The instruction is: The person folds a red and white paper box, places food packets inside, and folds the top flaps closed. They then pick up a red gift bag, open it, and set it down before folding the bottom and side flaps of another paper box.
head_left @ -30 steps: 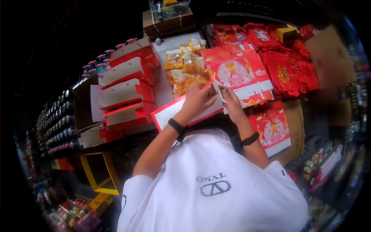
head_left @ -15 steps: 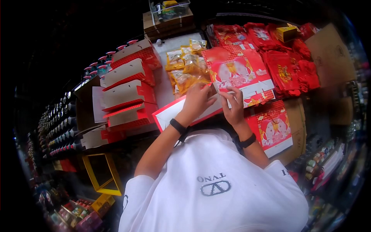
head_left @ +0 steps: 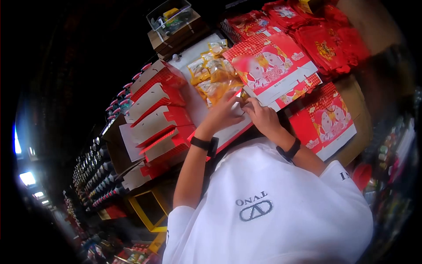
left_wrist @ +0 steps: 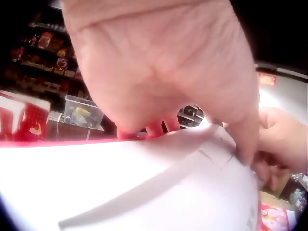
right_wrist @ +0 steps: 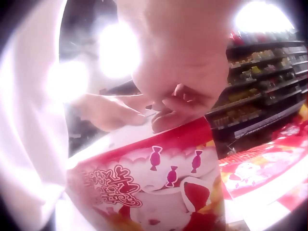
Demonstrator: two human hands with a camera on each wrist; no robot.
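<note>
A red-and-white cardboard gift box (head_left: 226, 135) stands in front of the white shirt, its plain white panel (left_wrist: 144, 187) facing the body. Cartoon figures and pink candies cover its printed side (right_wrist: 166, 175). My left hand (head_left: 221, 116) grips the upper edge, with the thumb on the white panel and the other fingers over the far side. Curled at the end of the same edge, my right hand (head_left: 263, 119) pinches the cardboard by a flap, close to the left fingertips. Yellow-wrapped packets (head_left: 213, 72) lie just beyond the hands.
Several folded red boxes (head_left: 160, 115) stand in a row on the left. Flat printed cartons (head_left: 268, 64) and a pile of red bags (head_left: 323, 46) lie to the right. A clear plastic bin (head_left: 169, 17) sits on a cardboard box at the back. Below is a yellow frame (head_left: 149, 211).
My right hand first lifted its fingers off the box's end, then came back in beside the left hand. The left hand keeps its grip. The head view has tilted.
</note>
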